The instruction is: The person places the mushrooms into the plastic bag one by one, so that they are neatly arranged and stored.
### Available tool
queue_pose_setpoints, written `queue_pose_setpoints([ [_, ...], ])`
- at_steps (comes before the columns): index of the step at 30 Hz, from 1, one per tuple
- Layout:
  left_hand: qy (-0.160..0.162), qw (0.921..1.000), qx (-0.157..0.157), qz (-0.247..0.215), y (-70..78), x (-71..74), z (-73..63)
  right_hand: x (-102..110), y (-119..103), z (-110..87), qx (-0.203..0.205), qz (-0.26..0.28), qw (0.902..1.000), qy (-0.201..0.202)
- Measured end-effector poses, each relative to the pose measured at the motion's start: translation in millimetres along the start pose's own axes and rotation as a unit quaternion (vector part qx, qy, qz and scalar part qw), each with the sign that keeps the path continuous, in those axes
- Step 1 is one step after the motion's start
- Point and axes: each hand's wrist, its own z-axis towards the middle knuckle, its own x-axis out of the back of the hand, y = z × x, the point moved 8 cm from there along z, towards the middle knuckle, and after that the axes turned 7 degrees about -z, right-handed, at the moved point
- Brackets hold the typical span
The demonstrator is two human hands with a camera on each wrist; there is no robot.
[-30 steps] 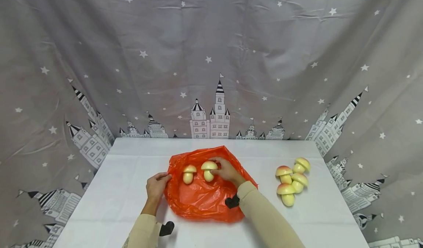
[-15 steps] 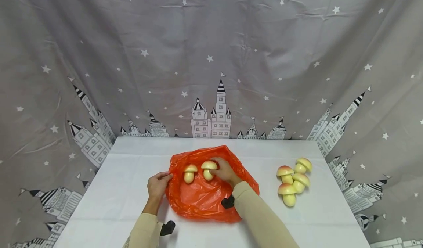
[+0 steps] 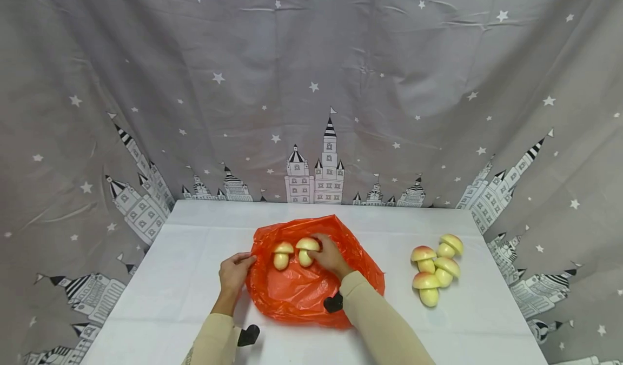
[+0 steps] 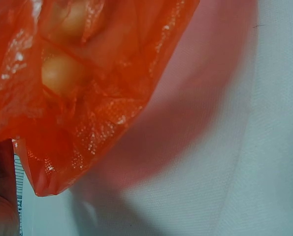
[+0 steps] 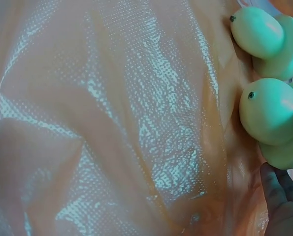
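Note:
A red plastic bag (image 3: 292,292) lies spread with its mouth wide, facing up. At its left rim my left hand (image 3: 234,273) pinches the plastic; the left wrist view shows the fingers partly behind the red film. Inside the bag are two toy mushrooms with yellow stems and red-tinged caps. The left mushroom (image 3: 281,260) stands by itself. My right hand (image 3: 331,256) reaches into the bag and grips the right mushroom (image 3: 305,258) at its right side. In the right wrist view, the fingers (image 5: 276,189) are at the cap of that mushroom (image 5: 270,113), and both stem ends face the camera.
Several more toy mushrooms (image 3: 429,297) lie in a cluster on the right of the white table (image 3: 160,278). Behind the table's far edge hangs a grey curtain (image 3: 233,116) printed with castles and stars.
My right hand has shifted the gripped mushroom slightly left, closer to the other one. My left hand keeps its hold on the bag's rim. The head view has drifted slightly.

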Motion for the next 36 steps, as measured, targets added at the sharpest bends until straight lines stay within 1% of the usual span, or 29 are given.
queue_pose_setpoints([
  [6, -0.002, 1.0000, 0.000, 0.003, -0.3, 0.7, -0.3, -2, -5, 0.8, 0.012, -0.006, 0.9999, -0.007],
  [11, 0.003, 1.0000, -0.001, 0.006, -1.8, 0.1, -0.7, 2, -7, -0.2, 0.013, -0.012, 0.9998, 0.002],
  [14, 0.007, 0.9999, 0.001, 0.010, -2.3, 1.5, -0.5, 10, -15, -1.3, 0.021, -0.013, 0.9995, 0.019],
  [18, 0.002, 0.9999, 0.000, 0.011, -1.8, 1.2, 0.0, 22, -27, -2.4, 0.037, -0.015, 0.9983, 0.042],
  [21, -0.001, 0.9999, 0.001, 0.011, -2.2, 0.5, 0.5, 30, -33, -3.7, 0.043, -0.015, 0.9980, 0.043],
  [26, 0.005, 0.9999, 0.005, 0.016, -2.6, 2.7, 0.5, 41, -39, -7.0, 0.054, 0.023, 0.9980, 0.024],
  [28, 0.003, 0.9999, 0.004, 0.011, -1.8, 2.6, 0.3, 46, -37, -9.0, 0.053, 0.042, 0.9976, 0.016],
  [31, -0.007, 1.0000, 0.000, 0.007, -1.3, 0.9, 0.8, 55, -36, -13.5, 0.063, 0.065, 0.9958, 0.006],
  [36, -0.015, 0.9998, 0.000, 0.015, -1.0, -0.9, 0.8, 69, -35, -24.0, 0.066, 0.104, 0.9924, -0.004],
])
